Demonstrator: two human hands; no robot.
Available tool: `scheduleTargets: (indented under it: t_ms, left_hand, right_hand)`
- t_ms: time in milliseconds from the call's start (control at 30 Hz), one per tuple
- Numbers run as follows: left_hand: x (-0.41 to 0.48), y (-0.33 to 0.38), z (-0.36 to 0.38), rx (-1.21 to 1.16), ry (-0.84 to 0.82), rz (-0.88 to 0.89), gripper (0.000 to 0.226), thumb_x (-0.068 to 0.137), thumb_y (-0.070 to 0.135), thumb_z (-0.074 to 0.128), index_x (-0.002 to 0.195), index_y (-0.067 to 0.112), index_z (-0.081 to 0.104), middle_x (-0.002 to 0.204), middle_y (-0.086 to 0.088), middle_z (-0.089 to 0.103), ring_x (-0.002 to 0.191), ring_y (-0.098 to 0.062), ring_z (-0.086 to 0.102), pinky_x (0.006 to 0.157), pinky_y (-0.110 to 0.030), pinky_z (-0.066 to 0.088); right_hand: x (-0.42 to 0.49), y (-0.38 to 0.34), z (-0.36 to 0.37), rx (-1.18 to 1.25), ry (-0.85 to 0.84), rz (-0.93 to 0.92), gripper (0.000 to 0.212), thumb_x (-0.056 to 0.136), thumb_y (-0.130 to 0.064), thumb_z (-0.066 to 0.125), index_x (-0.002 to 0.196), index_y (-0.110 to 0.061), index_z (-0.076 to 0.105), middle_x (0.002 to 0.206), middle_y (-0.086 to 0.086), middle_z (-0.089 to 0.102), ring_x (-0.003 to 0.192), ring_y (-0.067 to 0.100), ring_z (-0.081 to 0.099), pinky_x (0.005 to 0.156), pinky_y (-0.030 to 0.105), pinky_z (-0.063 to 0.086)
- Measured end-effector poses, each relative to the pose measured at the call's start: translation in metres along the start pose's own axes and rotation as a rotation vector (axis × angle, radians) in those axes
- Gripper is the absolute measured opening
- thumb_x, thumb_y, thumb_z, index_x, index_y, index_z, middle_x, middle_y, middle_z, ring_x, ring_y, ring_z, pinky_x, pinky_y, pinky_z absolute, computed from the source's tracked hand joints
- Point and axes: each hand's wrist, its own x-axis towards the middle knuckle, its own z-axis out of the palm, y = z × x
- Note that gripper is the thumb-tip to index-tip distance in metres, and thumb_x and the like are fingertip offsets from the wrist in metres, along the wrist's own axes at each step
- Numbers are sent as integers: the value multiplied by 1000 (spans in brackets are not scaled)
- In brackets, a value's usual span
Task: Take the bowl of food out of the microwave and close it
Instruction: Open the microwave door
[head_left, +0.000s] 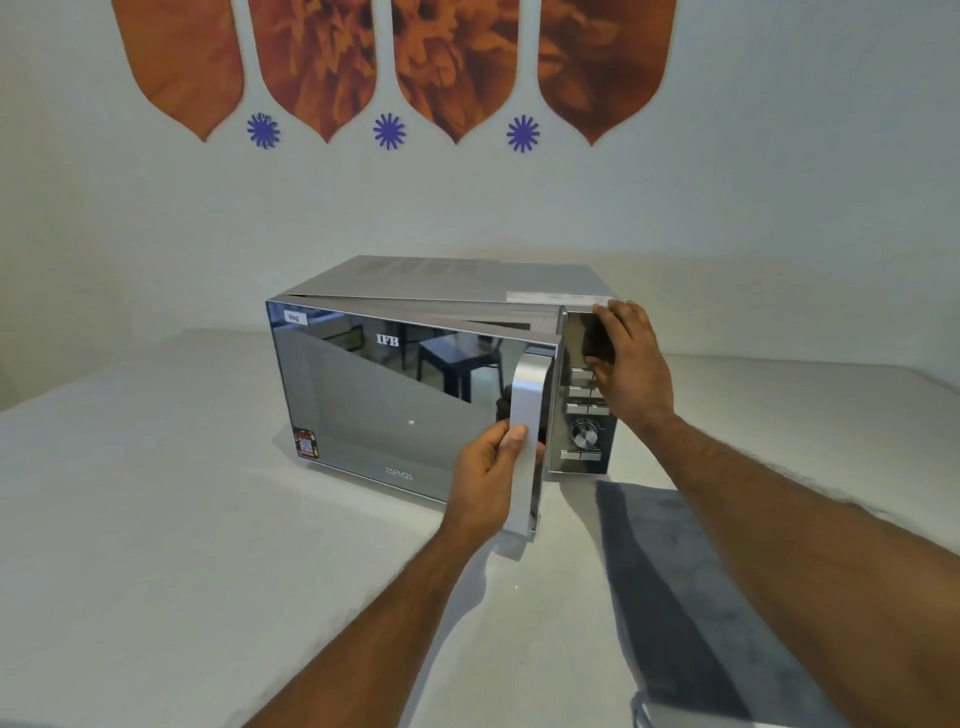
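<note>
To the left of your left hand (488, 467) the white counter (156, 519) lies bare out to its edge. That hand is wrapped around the lower part of the silver handle (527, 441) on the mirrored door (389, 395), which stands slightly ajar, its free edge just off the microwave (441, 280) body. The bowl is hidden behind the door. Your right hand (628, 358) presses flat, fingers spread, on the control panel (584, 415). Below it a grey cloth (675, 597) lies on the counter.

Left hand (488, 467) on ajar microwave (395, 384) handle (524, 441)
</note>
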Motion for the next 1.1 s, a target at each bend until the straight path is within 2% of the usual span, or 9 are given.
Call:
scheduleTargets:
  t_ms: [167, 333, 433, 567, 667, 767, 1000, 1100]
  left_hand:
    - [-31, 14, -25, -25, -43, 24, 52, 89, 53, 44, 108, 8, 64, 86, 8, 71, 83, -5, 68, 66, -13, 53]
    - [-66, 29, -65, -34, -99, 12, 46, 86, 60, 45, 94, 23, 71, 90, 3, 73, 90, -17, 69, 75, -18, 55]
    - [-91, 38, -92, -53, -74, 19, 43, 88, 56, 44, 95, 24, 73, 88, -1, 75, 89, -18, 70, 80, -20, 53]
    - [-123, 45, -123, -100, 20, 27, 37, 95, 43, 43, 100, 22, 72, 87, -8, 75, 87, -22, 72, 82, -24, 55]
    - [-142, 49, -145, -122, 114, 36, 35, 95, 36, 41, 104, 27, 74, 87, -11, 75, 85, -25, 72, 80, -27, 57]
    - [-157, 51, -163, -100, 217, 52, 36, 96, 36, 40, 105, 31, 74, 86, -12, 74, 83, -24, 73, 79, -27, 59]
    - [-182, 54, -196, -34, 431, 54, 37, 97, 37, 39, 110, 25, 71, 88, -8, 74, 79, -17, 72, 73, -19, 58]
    - [-188, 59, -201, -8, 517, 50, 37, 91, 48, 40, 100, 36, 74, 88, -1, 74, 77, -10, 70, 70, -15, 57]
  right_hand:
    - [-2, -3, -3, -28, -22, -23, 81, 82, -19, 74, 149, -19, 30, 158, 4, 28, 150, 25, 15, 105, 48, 48]
    - [-4, -5, -1, -73, -52, 6, 92, 79, -24, 77, 152, -19, 20, 161, 4, 19, 152, 25, 4, 105, 49, 44]
    - [-4, -8, -1, -81, -59, 24, 95, 78, -23, 78, 152, -19, 18, 162, 4, 18, 152, 26, 2, 105, 52, 44]
    - [-6, -9, 0, -78, -56, 44, 94, 78, -24, 78, 152, -18, 19, 162, 5, 18, 152, 27, 2, 107, 54, 42]
    - [-6, -11, 1, -70, -51, 42, 94, 78, -24, 79, 151, -17, 20, 161, 7, 20, 152, 28, 3, 108, 56, 40]
    - [-5, -12, 2, -68, -43, 56, 95, 77, -24, 80, 150, -17, 21, 160, 7, 22, 152, 29, 5, 106, 57, 41]
    - [-4, -14, 4, -60, -40, 50, 96, 75, -24, 81, 150, -15, 22, 158, 10, 24, 151, 31, 6, 105, 59, 41]
    - [-5, -14, 4, -58, -37, 40, 96, 74, -24, 81, 149, -16, 22, 157, 9, 25, 151, 31, 8, 101, 60, 45]
